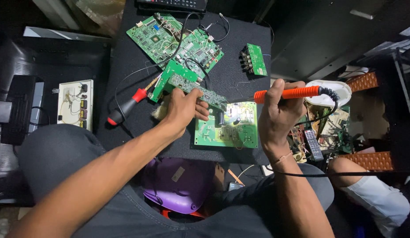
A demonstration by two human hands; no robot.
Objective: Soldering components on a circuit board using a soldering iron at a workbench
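**Soldering iron and circuit board in hand over the dark worktop**

The narrow circuit board [194, 88] is green at its far end and grey-green, crowded with small components, nearer the person; it is lifted at a tilt above the black worktop [125, 57]. Its near end reaches over a lighter green board [233, 128] that lies flat on the worktop just in front of the person's lap.

Counted, there are four green boards in view: the held one, the flat light-green one, a large board [163, 37] with black wires across it farther back, and a small board [256, 59] standing apart to the right. One soldering iron [286, 94] with an orange grip and a black cord shows, and one red-and-black-handled screwdriver [125, 108] lies to the left.

The left hand [183, 108] is closed around the narrow board, fingers curled over its near edge. The right hand [277, 112] is wrapped firmly around the orange grip, holding the iron level, its tip pointing left toward the held board.
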